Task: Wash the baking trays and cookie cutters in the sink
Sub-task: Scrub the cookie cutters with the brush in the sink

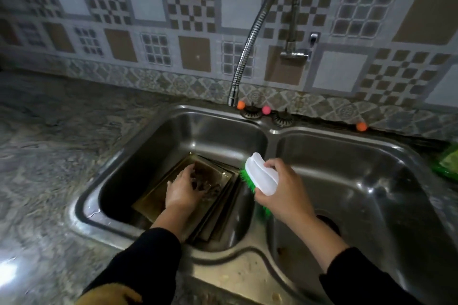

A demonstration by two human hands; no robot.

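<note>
Several stacked trays (pixel 218 215) half-hidden under left hand (pixel 184 187); cutters indistinct.

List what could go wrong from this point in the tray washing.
1. The trays lie stacked and tilted in the left basin; the left hand reaches among the small things on top, so the stack might shift or an edge might nick a finger.
2. The right hand holds the brush above the divider, bristles toward the trays; a wet grip might let it drop.
3. The faucet shows no running water, so scrubbing may start dry.
</note>
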